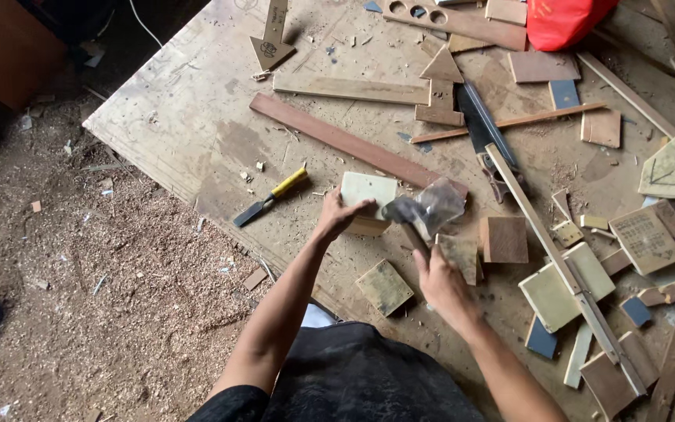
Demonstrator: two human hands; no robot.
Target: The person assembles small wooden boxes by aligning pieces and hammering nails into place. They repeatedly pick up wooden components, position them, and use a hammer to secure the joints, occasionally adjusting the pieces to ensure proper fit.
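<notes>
Right hand (441,283): you are gripping a hammer (414,215), blurred, centre frame.
Left hand (340,212): you are clasping the pale block (367,190).
Progress: hammering underway; no result showing.

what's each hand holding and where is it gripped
The right hand grips a hammer low on its handle, the head blurred. The left hand holds a pale wooden block by its near left edge on the plywood board.

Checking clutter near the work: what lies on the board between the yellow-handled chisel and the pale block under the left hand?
In the head view, only bare board with wood chips lies between the chisel and the pale block held by the left hand.
</notes>
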